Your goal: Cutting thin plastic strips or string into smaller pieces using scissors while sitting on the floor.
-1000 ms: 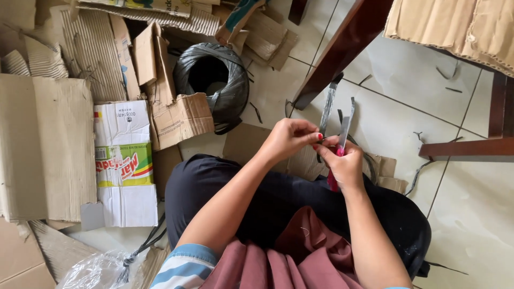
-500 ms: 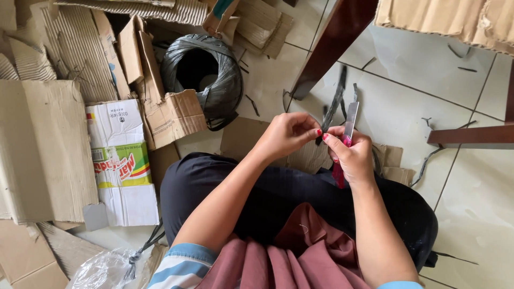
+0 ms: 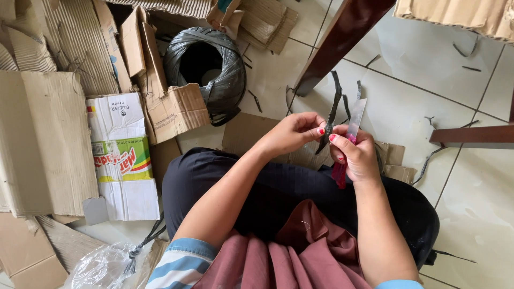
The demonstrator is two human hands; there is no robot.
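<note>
Seated on the tiled floor [image 3: 482, 214], both hands raised over the lap. Left hand [image 3: 292, 134]: fingers [image 3: 313, 126] pressed together, pinching a thin black strip [image 3: 333, 107] near its lower part; strip rising toward 12 o'clock, slightly bowed, its tip above the hands. Right hand [image 3: 358, 158]: fingers curled shut around a small knife [image 3: 350, 134] with a red handle, thumb laid along the top, pale blade pointing up toward 12 o'clock just beside the strip, at its 3 o'clock. Hands nearly touching, strip between them.

Around them: coil of black strapping [image 3: 206, 69] at 10 o'clock from the hands, well apart; torn cardboard box [image 3: 171, 104] beside it; printed white carton [image 3: 120, 155] flattened at 9 o'clock; cardboard sheets [image 3: 37, 144] further out at 9 o'clock; dark wooden leg [image 3: 342, 43] slanting at 12 o'clock; short black offcuts [image 3: 466, 53] scattered on the tiles at 1 o'clock; clear plastic bag [image 3: 104, 267] at 7 o'clock.

Against half a second earlier: same pinch and same closed grip on the knife, hands sitting slightly lower and further left in view, strip and blade standing a little more upright, view shifted so more of the coil and boxes shows at the top.
</note>
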